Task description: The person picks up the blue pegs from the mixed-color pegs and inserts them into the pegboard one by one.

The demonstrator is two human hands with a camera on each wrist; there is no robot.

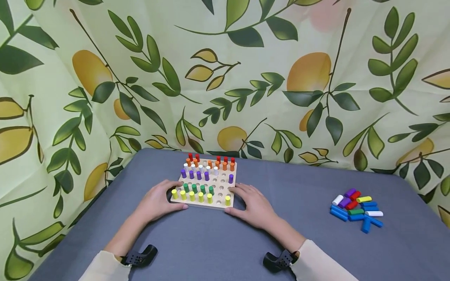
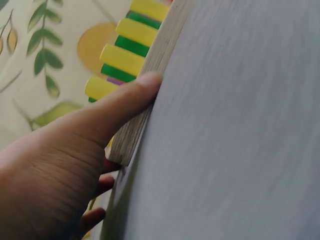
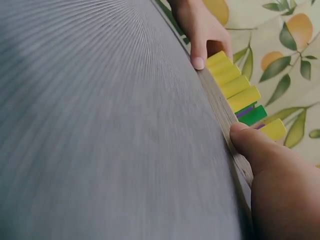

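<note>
Pale sleeves (image 1: 107, 268) low in frame lead to a left hand (image 1: 155, 201) and right hand (image 1: 254, 205) gripping the pegboard (image 1: 225, 191) between them, just left of center, while loose pegs (image 1: 356, 212) lie at right, nearer the right hand.

A plain grey-blue tabletop (image 1: 211, 242) is stretching beneath everything, its cloth-like surface looking mostly smooth. Near its far edge, left of the middle, a pale wooden pegboard (image 1: 207, 205) is lying flat. Well apart to the right, a loose heap of pegs (image 1: 356, 211) is sitting directly on the surface, mixing blue, white, purple, red, yellow and green
</note>
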